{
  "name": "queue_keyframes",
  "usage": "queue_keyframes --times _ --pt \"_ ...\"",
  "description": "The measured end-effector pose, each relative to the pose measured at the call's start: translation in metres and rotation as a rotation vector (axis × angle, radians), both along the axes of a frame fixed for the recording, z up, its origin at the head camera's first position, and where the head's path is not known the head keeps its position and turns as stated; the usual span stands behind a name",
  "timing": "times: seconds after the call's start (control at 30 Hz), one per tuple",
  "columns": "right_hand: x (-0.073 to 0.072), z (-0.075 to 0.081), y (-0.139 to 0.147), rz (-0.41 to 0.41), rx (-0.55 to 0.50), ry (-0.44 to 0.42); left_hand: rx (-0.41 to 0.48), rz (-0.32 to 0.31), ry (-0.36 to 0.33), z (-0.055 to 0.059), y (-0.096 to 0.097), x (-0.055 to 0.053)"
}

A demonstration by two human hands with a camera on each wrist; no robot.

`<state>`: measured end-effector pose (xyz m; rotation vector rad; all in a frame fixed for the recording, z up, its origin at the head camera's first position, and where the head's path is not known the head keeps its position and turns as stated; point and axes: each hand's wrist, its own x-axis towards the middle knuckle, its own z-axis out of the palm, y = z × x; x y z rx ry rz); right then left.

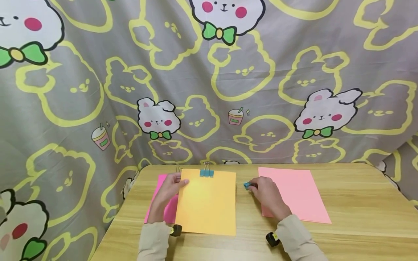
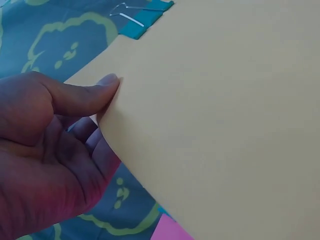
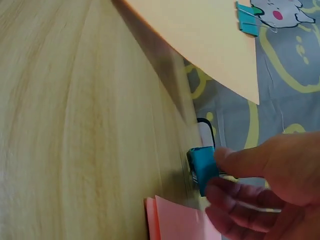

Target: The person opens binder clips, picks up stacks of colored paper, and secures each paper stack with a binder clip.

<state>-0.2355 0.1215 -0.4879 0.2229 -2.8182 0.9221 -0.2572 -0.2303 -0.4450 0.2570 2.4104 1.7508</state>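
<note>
My left hand [image 1: 170, 186] pinches the left edge of a yellow-orange paper stack [image 1: 206, 203], thumb in front and fingers behind. A teal binder clip [image 1: 207, 173] grips the top edge of that stack, its wire handles pointing up. In the left wrist view the paper bends a little beside the thumb [image 2: 102, 92]. Right of the stack, my right hand [image 1: 266, 192] holds a second teal binder clip [image 3: 204, 167] between thumb and fingers, apart from any paper. Its wire handles are mostly hidden by the fingers.
Magenta paper [image 1: 170, 210] lies behind the yellow-orange stack on the left, with a clip's wire handle at its top. A pink paper stack [image 1: 295, 195] lies on the wooden table [image 1: 352, 203] by the right hand. A patterned curtain [image 1: 196, 79] hangs along the back and left.
</note>
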Motion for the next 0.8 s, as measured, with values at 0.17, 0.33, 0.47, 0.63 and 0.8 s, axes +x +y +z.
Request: queue_keyframes --times 0.17,0.33,0.47,0.63,0.8 --pt "0.004 0.005 0.007 -0.019 -0.116 -0.008 0.016 0.018 0.005 -0.006 0.010 -0.003" --pt "0.008 0.011 0.020 -0.039 -0.180 0.029 0.038 -0.003 -0.004 -0.011 0.022 -0.002" --pt "0.014 0.018 0.038 -0.059 -0.187 0.090 0.053 -0.042 -0.005 -0.015 0.035 -0.002" --pt "0.022 0.023 0.066 -0.107 -0.152 0.130 0.088 -0.032 -0.038 -0.025 0.050 -0.003" --pt "0.030 0.026 0.091 -0.145 -0.134 0.116 0.104 -0.012 -0.064 -0.035 0.062 -0.006"
